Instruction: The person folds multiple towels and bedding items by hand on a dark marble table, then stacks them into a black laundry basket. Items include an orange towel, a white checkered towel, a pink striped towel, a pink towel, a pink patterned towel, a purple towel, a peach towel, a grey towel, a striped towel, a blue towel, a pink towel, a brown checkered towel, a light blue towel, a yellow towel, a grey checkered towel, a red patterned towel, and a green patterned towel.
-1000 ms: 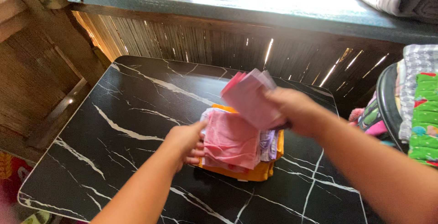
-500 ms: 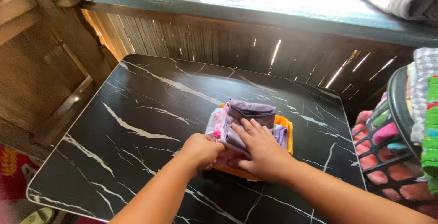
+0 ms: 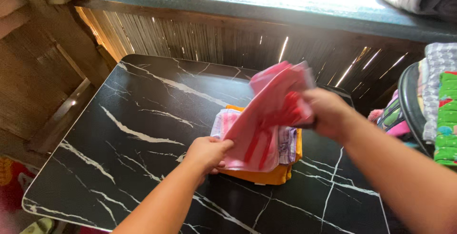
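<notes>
Fingers of the right hand (image 3: 328, 112) close tightly around the raised end of a pink cloth (image 3: 266, 119), lifting it above a black marble-patterned table (image 3: 143, 134), while the left hand (image 3: 207, 152) curls its fingers and pinches the cloth's lower edge against a stack of folded clothes (image 3: 262, 153). The cloth, pale pink with red streaks, stretches at a slant between both hands and is creased where gripped. The stack lies near the table's middle, an orange garment (image 3: 266, 175) at its base and a checked lilac piece (image 3: 287, 144) showing at the right. A dark basket (image 3: 409, 110) of colourful laundry stands at the right edge.
</notes>
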